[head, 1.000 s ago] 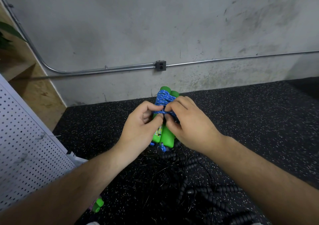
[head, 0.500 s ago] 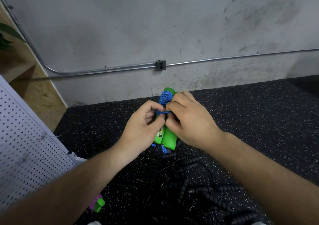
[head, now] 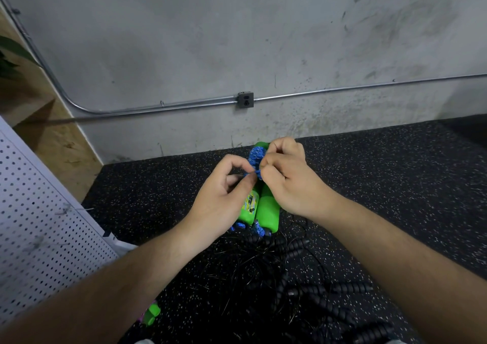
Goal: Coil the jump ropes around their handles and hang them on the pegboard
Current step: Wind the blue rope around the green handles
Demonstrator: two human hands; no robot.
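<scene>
Two green jump-rope handles (head: 267, 210) lie side by side, held up between my hands, with blue rope (head: 256, 156) coiled round their upper half. My left hand (head: 224, 201) pinches a strand of the blue rope between thumb and forefinger at the left of the coil. My right hand (head: 287, 180) curls over the handles from the right and pinches the same strand. Short blue rope ends (head: 259, 229) poke out under the handles. The white pegboard (head: 39, 235) leans at the far left.
A tangle of black jump ropes with ribbed black handles (head: 297, 275) lies on the speckled black floor mat (head: 395, 185) below my hands. Another green handle end (head: 150, 314) shows under my left forearm. A grey concrete wall with a conduit and outlet (head: 245, 100) stands behind.
Both hands have lifted the bundle slightly and drawn a little apart. My right hand has moved up and right along the coil, pulling the blue strand taut.
</scene>
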